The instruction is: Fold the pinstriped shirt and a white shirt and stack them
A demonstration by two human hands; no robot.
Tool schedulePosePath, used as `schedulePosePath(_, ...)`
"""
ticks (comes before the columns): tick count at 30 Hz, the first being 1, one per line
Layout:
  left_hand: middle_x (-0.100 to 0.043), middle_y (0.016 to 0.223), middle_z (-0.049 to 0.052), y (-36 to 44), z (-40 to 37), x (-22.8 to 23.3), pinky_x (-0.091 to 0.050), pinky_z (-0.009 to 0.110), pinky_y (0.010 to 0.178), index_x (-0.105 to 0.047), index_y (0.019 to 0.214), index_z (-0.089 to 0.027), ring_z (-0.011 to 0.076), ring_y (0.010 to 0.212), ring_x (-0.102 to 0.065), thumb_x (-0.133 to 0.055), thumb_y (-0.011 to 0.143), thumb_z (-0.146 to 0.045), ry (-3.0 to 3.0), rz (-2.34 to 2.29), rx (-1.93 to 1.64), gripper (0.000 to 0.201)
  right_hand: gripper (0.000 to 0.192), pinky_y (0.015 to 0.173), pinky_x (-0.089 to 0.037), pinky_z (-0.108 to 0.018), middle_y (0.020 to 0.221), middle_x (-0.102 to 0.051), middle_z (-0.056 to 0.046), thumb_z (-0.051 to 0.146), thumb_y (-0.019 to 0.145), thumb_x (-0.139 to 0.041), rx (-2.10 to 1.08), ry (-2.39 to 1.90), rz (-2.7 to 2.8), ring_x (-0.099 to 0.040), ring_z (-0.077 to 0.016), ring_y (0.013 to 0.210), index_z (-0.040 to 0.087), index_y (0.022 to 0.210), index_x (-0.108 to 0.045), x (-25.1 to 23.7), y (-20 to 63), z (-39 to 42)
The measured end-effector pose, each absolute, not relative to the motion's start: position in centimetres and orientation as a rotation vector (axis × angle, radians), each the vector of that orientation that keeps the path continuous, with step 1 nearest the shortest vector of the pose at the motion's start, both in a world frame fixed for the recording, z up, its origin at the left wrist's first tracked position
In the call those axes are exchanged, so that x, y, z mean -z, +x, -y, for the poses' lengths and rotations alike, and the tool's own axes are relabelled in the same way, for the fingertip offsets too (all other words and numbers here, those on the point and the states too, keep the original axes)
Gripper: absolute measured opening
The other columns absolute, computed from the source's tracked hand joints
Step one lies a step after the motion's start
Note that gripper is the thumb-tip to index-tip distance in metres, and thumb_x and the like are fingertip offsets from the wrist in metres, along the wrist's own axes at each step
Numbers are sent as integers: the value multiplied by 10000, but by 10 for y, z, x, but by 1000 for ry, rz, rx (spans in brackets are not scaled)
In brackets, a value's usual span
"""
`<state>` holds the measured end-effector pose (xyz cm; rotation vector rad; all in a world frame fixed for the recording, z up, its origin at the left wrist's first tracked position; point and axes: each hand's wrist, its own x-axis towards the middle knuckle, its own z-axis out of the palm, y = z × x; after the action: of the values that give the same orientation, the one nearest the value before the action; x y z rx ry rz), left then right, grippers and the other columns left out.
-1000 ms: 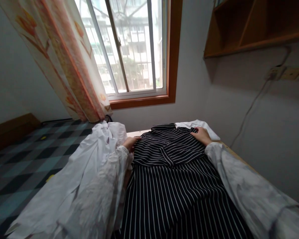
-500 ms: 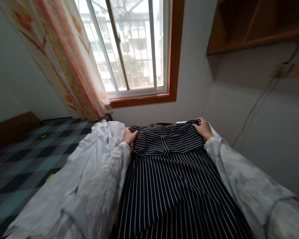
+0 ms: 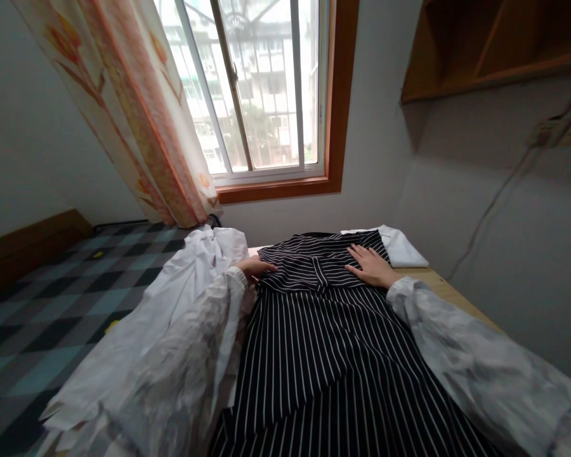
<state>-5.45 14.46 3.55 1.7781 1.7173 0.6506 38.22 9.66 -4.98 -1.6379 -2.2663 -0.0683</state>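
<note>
Here, the right hand (image 3: 374,267) lies splayed on the striped garment (image 3: 304,343), the left hand (image 3: 254,268) at its edge, grip unclear.

Black garment (image 3: 314,343), thin white stripes, spread out, lightly wrinkled

We look through one camera worn on the head, facing forward and down, from above the near end of the garment (image 3: 309,355). The sleeves (image 3: 476,349) enter at the lower left and lower right, close to us, and lead out to the left hand (image 3: 257,268) and right hand (image 3: 372,268). We face the window (image 3: 266,95) beyond, its top cut off. Our wide view takes in the bed (image 3: 38,317) at left and part of the shelf (image 3: 421,70) at upper right.
</note>
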Motion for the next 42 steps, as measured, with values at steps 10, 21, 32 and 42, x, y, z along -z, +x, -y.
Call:
schedulePosePath(10, -821, 1254, 176, -39, -122, -30, -599, 463, 1084, -734, 1312, -162, 391, 1246, -751, -880, 673, -173, 1891, -1692, -693, 655, 716, 1412, -179, -567, 1840, -324, -65, 647, 1100, -510, -228, -1205, 2416, -294, -324, 1712, 299, 1726, -483, 30, 277, -60)
schedulePosePath(21, -761, 1422, 213, 26, -110, -52, -530, 464, 1170, -453, 1707, -152, 384, 1348, -717, -823, 833, -193, 2251, -1497, -558, 950, 749, 1405, -217, -572, 1791, -441, -76, 731, 1103, -431, -562, -1184, 2146, -371, -305, 1680, 283, 1697, -519, 46, 275, -68)
schedulePosePath(32, -816, 1105, 81, 32, -76, -53, -584, 308, 701, -721, 1330, -202, 216, 870, -773, -1002, 693, -417, 1748, -973, -288, 729, 589, 1205, -536, -546, 1414, -771, -182, 498, 943, -813, -850, -1240, 1622, -734, -341, 1326, 178, 1429, -719, 49, 282, -96)
schedulePosePath(42, -779, 800, 72, -30, -31, -43, -510, 354, 740, -713, 818, -249, 262, 755, -710, -777, 848, -754, 2135, -1471, -223, 510, 454, 901, -583, -371, 897, -769, -23, 259, 839, -805, -630, -1365, 1665, -719, -212, 843, 182, 1284, -755, 46, 261, -119)
